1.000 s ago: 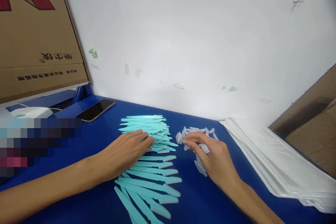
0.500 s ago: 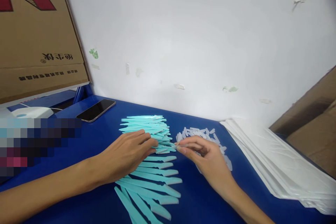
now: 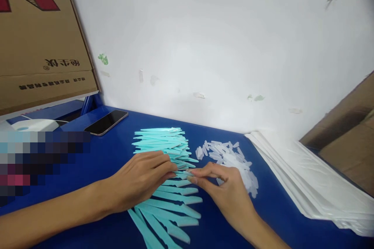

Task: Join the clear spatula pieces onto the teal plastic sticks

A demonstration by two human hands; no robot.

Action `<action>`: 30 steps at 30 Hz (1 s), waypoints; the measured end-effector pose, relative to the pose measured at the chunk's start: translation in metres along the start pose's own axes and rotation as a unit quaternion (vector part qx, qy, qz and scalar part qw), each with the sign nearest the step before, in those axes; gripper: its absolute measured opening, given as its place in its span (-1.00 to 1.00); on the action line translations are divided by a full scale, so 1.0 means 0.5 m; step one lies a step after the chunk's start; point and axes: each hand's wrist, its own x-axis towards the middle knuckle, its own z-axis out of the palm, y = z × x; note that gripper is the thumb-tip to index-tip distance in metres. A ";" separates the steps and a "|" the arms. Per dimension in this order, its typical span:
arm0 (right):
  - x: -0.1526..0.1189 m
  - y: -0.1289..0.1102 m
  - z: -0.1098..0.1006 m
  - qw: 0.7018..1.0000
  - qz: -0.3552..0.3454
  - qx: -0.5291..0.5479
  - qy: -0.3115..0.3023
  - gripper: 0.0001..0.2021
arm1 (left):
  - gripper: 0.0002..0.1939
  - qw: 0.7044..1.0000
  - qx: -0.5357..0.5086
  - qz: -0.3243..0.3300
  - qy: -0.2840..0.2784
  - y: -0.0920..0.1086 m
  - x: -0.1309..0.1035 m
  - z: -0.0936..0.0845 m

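Note:
A pile of teal, knife-shaped plastic sticks [image 3: 160,140] lies at the table's middle, and more teal sticks with pale covered tips [image 3: 175,206] fan out below it. My left hand [image 3: 146,179] is closed over a teal stick between the two groups; its fingertips are partly hidden. My right hand [image 3: 216,181] pinches the tip end of that stick, where a small translucent cover seems to be. Just behind my right hand is a heap of small translucent covers [image 3: 230,155].
A phone [image 3: 106,122] lies at the back left of the blue table [image 3: 113,148]. A large cardboard box [image 3: 43,46] stands at the left. Stacked white plastic sheets or bags [image 3: 306,183] lie at the right, beside brown cardboard [image 3: 347,132]. A white wall rises behind.
Both hands have moved slightly nearer, from the edge of the upper pile to the top of the lower fan. The right hand has also shifted a little left, uncovering more of the translucent heap.

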 end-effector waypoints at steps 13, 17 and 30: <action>0.002 0.011 -0.010 0.960 -0.120 -0.229 -0.112 -0.79 | -0.87 0.984 0.012 -0.073 -0.163 0.004 0.002 -0.001; 0.003 0.006 -0.013 0.964 -0.101 -0.217 -0.115 -0.80 | -0.83 0.985 0.018 -0.077 -0.154 0.000 0.002 -0.002; 0.054 0.041 -0.128 0.807 -0.192 -0.558 -0.042 -0.86 | -0.82 0.979 0.100 -0.088 -0.152 -0.020 -0.005 0.010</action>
